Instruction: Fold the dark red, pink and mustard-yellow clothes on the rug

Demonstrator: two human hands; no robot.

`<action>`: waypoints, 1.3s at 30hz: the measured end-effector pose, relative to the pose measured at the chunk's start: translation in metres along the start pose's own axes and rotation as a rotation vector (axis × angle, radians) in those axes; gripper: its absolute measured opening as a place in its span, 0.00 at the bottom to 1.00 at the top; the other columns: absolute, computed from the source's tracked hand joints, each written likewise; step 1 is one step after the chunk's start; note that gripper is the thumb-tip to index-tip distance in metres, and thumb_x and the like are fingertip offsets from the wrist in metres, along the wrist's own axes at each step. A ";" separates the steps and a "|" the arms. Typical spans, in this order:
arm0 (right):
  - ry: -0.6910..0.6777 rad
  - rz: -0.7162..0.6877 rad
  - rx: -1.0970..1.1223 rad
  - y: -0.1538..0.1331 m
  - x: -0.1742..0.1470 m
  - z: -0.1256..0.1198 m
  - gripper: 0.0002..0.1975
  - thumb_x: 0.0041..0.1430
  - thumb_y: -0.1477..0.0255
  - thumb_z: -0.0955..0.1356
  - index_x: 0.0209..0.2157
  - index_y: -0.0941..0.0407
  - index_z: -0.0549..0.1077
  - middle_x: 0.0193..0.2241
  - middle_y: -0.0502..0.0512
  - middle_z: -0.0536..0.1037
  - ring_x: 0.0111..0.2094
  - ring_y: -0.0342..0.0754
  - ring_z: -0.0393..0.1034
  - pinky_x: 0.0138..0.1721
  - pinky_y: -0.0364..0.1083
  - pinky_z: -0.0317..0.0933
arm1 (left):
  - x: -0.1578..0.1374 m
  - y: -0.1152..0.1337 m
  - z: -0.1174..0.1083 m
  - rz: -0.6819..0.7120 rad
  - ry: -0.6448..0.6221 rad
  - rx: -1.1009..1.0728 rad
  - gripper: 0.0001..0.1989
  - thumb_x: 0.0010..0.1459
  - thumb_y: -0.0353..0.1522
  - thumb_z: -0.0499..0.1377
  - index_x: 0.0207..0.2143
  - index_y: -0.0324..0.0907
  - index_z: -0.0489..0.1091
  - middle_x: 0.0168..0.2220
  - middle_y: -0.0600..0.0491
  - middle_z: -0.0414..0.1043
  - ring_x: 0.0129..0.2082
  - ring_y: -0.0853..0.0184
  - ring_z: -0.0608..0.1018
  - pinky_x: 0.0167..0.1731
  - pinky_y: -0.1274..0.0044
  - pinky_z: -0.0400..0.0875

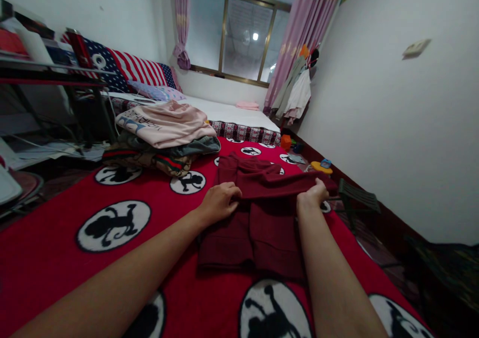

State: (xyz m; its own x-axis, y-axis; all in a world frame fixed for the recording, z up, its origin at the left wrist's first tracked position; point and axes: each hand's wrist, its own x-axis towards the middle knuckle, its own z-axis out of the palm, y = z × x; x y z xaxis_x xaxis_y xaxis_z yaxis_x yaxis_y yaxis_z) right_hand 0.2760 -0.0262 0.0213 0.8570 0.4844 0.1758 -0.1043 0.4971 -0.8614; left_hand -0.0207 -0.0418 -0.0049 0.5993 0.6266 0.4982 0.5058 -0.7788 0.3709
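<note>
A maroon sweatshirt [269, 233] lies on the red blanket [179, 278], its wide hem nearest me and its upper part rumpled. My left hand [221, 201] is closed on the cloth at the garment's left side, fingers pinching an edge. Out to the right, my right hand [315, 194] grips what looks like a sleeve [284, 182], stretched sideways across the body of the garment. The cuff end sticks out past my right fingers. Part of the cloth under both hands is hidden.
Left of the sweatshirt sits a pile of clothes topped by a pink shirt [168, 123]. A cluttered desk [45, 74] stands at far left. Behind are a white-topped bed [217, 109] and a window. A folding stool [357, 198] and hanging clothes [297, 96] are on the right.
</note>
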 end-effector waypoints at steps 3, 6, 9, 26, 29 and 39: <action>-0.111 -0.219 -0.152 -0.006 -0.019 0.014 0.11 0.46 0.73 0.66 0.35 0.57 0.73 0.36 0.51 0.79 0.41 0.49 0.73 0.46 0.48 0.69 | 0.002 -0.001 -0.001 -0.111 0.084 -0.219 0.05 0.55 0.32 0.60 0.35 0.41 0.71 0.33 0.52 0.73 0.32 0.67 0.76 0.34 0.77 0.69; -0.682 -0.408 -0.530 -0.011 -0.044 0.027 0.14 0.43 0.77 0.67 0.34 0.57 0.78 0.39 0.52 0.81 0.45 0.51 0.73 0.52 0.50 0.64 | 0.005 -0.008 -0.004 -0.304 0.360 -0.453 0.17 0.59 0.40 0.58 0.47 0.41 0.66 0.41 0.48 0.74 0.36 0.65 0.77 0.37 0.74 0.72; -1.072 -0.333 -0.827 -0.013 -0.061 0.032 0.14 0.44 0.74 0.70 0.35 0.55 0.81 0.37 0.52 0.82 0.42 0.52 0.74 0.48 0.49 0.65 | 0.006 -0.024 -0.004 -0.406 0.612 -0.484 0.20 0.61 0.41 0.55 0.52 0.40 0.62 0.50 0.44 0.69 0.46 0.62 0.75 0.45 0.70 0.71; -0.677 -0.233 -1.402 0.013 -0.043 0.017 0.28 0.47 0.58 0.73 0.48 0.58 0.75 0.45 0.64 0.79 0.46 0.57 0.74 0.45 0.49 0.64 | -0.003 -0.002 0.007 0.120 0.120 0.046 0.23 0.58 0.30 0.59 0.57 0.46 0.66 0.58 0.50 0.67 0.58 0.59 0.65 0.58 0.63 0.59; -0.623 -0.251 -1.379 0.009 -0.043 0.019 0.21 0.50 0.61 0.71 0.45 0.56 0.77 0.43 0.61 0.80 0.45 0.56 0.74 0.45 0.48 0.64 | -0.004 0.003 0.010 0.202 0.010 0.071 0.28 0.57 0.27 0.59 0.61 0.44 0.61 0.59 0.50 0.66 0.58 0.59 0.65 0.58 0.64 0.58; -0.579 -0.283 -1.271 0.011 -0.042 0.021 0.17 0.50 0.63 0.71 0.41 0.56 0.76 0.38 0.60 0.80 0.42 0.55 0.75 0.44 0.51 0.65 | -0.005 0.008 0.015 0.266 -0.098 0.029 0.22 0.60 0.28 0.55 0.57 0.43 0.66 0.54 0.49 0.69 0.52 0.61 0.70 0.52 0.68 0.63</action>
State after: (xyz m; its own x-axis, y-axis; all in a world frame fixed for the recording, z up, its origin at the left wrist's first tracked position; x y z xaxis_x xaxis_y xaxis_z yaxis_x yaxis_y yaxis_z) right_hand 0.2283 -0.0261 0.0143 0.4165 0.8544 0.3108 0.8143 -0.1985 -0.5454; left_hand -0.0104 -0.0503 -0.0164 0.7695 0.4013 0.4967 0.3394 -0.9159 0.2142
